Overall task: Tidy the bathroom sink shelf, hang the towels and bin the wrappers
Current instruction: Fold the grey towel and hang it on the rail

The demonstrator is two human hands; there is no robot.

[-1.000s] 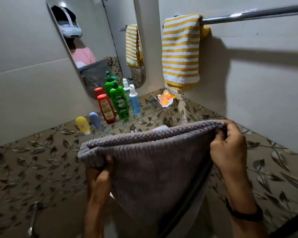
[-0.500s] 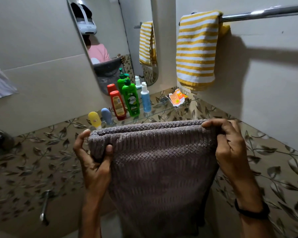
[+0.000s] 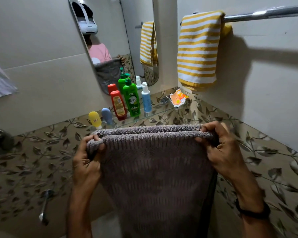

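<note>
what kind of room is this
Most likely a home bathroom. A mirror hangs above a glass shelf with toiletry bottles such as a green pump bottle, and a striped towel hangs on a wall rail.

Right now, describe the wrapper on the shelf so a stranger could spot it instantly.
Find the yellow-striped towel hanging from the chrome rail on the right wall. Just below it, the glass shelf runs into the corner. The orange-and-white wrapper lies flat at that corner end, apart from the upright bottles: the only crumpled, flat thing on the shelf.
</note>
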